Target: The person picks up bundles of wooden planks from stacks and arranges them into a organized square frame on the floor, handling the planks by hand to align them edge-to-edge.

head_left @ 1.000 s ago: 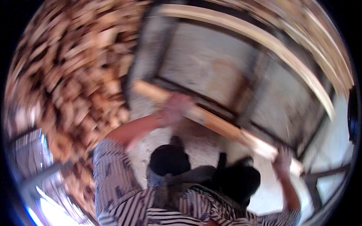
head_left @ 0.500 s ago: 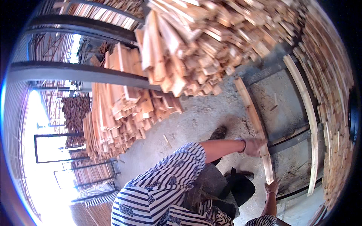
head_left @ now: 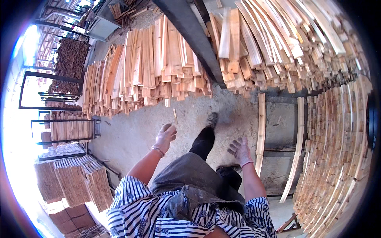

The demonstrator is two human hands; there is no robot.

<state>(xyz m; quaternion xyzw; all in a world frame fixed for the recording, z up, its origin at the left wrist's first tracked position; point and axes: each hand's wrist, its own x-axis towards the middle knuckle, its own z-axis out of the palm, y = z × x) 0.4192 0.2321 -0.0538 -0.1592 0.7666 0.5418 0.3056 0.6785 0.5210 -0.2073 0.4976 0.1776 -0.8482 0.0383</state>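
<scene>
My left hand (head_left: 165, 139), in a pale glove, hangs over the concrete floor with its fingers loosely bent apart and nothing in them. My right hand (head_left: 240, 151), gloved too, is open with its fingers spread. Just to its right lies a long wooden strip (head_left: 260, 127), apart from the hand. A second wooden strip (head_left: 295, 158) lies roughly parallel, farther right. Both rest across a dark metal frame (head_left: 279, 153) low over the floor.
Wood stacks stand ahead: one pile (head_left: 147, 67) at left, another (head_left: 274, 51) at right, with a dark metal beam (head_left: 194, 37) between them. A tall stack of strips (head_left: 333, 154) lines the right. At left are metal racks (head_left: 51, 109) and bundled boards (head_left: 81, 178).
Both hands have let go of the near wooden strip, which now lies on the frame. My left hand has moved well to the left. My body and view have turned toward the piles.
</scene>
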